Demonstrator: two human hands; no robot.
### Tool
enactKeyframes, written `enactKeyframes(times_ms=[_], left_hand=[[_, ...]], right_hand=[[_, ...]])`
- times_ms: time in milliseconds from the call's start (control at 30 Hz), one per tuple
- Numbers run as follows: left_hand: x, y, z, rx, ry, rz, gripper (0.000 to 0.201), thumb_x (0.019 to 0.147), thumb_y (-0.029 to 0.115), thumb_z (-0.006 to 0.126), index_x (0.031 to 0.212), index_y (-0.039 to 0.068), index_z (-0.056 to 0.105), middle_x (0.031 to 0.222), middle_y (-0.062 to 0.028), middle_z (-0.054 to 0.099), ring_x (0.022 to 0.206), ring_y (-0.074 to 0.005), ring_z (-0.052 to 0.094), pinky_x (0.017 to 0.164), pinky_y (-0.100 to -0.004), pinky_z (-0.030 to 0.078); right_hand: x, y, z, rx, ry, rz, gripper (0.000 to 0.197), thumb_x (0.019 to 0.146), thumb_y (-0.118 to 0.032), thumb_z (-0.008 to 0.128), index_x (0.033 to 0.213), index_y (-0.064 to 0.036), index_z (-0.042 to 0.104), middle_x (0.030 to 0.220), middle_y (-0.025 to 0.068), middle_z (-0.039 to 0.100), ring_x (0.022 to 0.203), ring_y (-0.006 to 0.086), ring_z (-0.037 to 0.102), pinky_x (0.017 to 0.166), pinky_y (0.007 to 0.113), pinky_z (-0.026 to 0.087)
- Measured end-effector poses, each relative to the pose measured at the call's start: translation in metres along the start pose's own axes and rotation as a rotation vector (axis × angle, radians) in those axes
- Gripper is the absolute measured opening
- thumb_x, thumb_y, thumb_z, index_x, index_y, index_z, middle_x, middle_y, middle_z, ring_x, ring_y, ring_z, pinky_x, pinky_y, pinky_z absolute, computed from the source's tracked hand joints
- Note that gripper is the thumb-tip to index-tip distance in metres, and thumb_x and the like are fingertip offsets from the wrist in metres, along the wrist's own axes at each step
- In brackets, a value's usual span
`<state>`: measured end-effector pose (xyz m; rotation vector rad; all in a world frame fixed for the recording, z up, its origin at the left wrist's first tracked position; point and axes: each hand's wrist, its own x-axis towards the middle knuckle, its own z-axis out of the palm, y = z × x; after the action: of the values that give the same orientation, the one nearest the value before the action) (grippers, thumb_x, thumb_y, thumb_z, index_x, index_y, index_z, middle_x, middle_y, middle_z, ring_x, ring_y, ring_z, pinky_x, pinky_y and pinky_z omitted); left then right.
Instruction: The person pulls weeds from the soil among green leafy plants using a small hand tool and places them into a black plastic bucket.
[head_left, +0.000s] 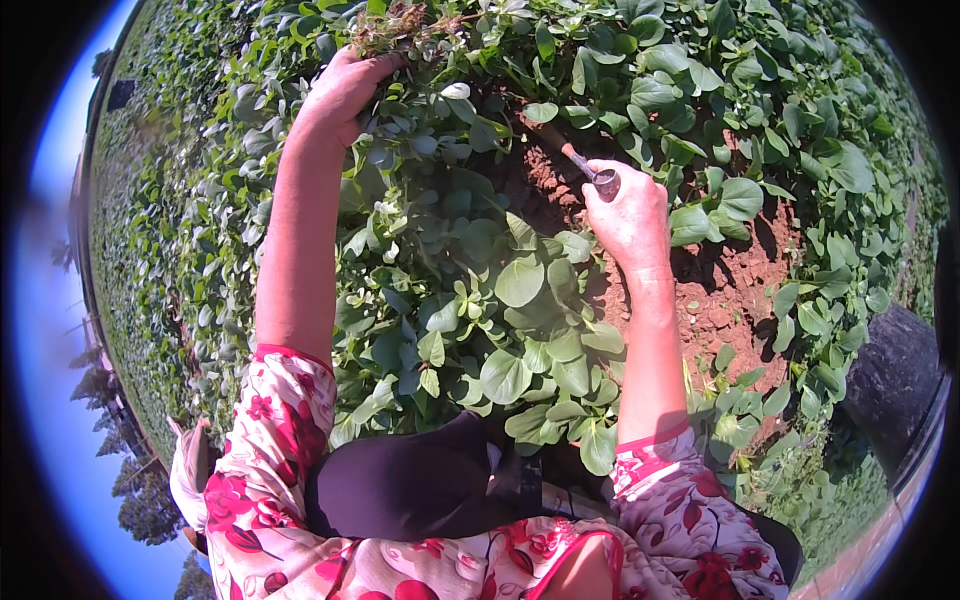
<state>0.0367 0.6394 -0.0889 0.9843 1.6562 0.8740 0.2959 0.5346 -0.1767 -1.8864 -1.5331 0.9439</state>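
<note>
At the upper left, my left hand [345, 92] is closed round a tangled bunch of pulled weeds [398, 30] with pale reddish stems and roots. Leaves and the bunch itself hide most of its fingertips. My right hand [632, 212], right of centre, grips a small hand digging tool [575, 158]. Its grey metal neck sticks out past my thumb and runs up and left to a rusty brown end, partly hidden by leaves, at the soil. The handle is inside my fist. Broad-leaved green plants [520, 280] stand between my two arms.
Reddish, crumbly soil [730, 315] shows right of my right forearm. Dense leafy rows [170, 220] spread to the left and the far side. A dark, rounded object [893, 385] stands at the right edge. A pale cloth [188, 470] shows beyond my left sleeve.
</note>
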Motion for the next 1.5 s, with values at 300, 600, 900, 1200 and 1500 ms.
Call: enactKeyframes(times_ms=[300,600,900,1200,1500], left_hand=[[-0.063,-0.016,-0.049,-0.154,0.283,0.037,0.031,0.084,-0.003,0.061,0.114,-0.002,0.056,0.102,-0.0112,0.064,0.085,-0.02,0.064,0.071,-0.035,0.056],[-0.087,-0.015,-0.004,0.739,-0.366,0.378,0.029,0.067,0.012,0.074,0.093,0.003,0.068,0.076,-0.0123,0.067,0.071,-0.0217,0.065,0.069,-0.0352,0.051],[-0.032,-0.099,0.069,1.566,-0.295,0.472,0.016,0.079,0.015,0.055,0.08,0.006,0.068,0.085,-0.0153,0.065,0.078,-0.0273,0.068,0.063,-0.0381,0.055],[-0.031,-0.146,0.014,1.492,-0.34,0.369,0.021,0.088,0.017,0.049,0.077,0.003,0.059,0.067,-0.0161,0.06,0.07,-0.0347,0.064,0.061,-0.0449,0.052],[0.02,-0.186,0.01,1.654,-0.248,0.608,0.032,0.084,0.01,0.05,0.114,0.001,0.056,0.071,-0.0137,0.064,0.063,-0.0299,0.066,0.048,-0.0417,0.05]], right_hand=[[-0.017,-0.004,0.012,-0.061,-0.128,-0.296,0.021,0.078,-0.007,0.061,0.097,-0.0079,0.07,0.077,0.0197,0.065,0.072,0.0347,0.065,0.066,0.04,0.053],[-0.018,-0.001,0.016,0.088,0.069,-0.147,0.024,0.077,-0.009,0.067,0.101,-0.0065,0.069,0.075,0.0145,0.068,0.069,0.026,0.068,0.065,0.033,0.052],[-0.028,0.0,0.014,-0.124,-0.161,-0.265,0.02,0.078,-0.011,0.066,0.097,-0.0086,0.07,0.075,0.0176,0.066,0.07,0.0328,0.066,0.065,0.038,0.052],[-0.048,-0.009,0.024,-0.173,-0.242,-0.212,0.026,0.072,-0.006,0.063,0.097,-0.0081,0.069,0.076,0.0184,0.066,0.075,0.0361,0.065,0.07,0.043,0.053],[-0.01,-0.021,0.093,-0.156,-0.195,-0.168,0.022,0.074,-0.007,0.063,0.095,-0.0099,0.07,0.076,0.017,0.067,0.075,0.0344,0.066,0.072,0.043,0.054]])
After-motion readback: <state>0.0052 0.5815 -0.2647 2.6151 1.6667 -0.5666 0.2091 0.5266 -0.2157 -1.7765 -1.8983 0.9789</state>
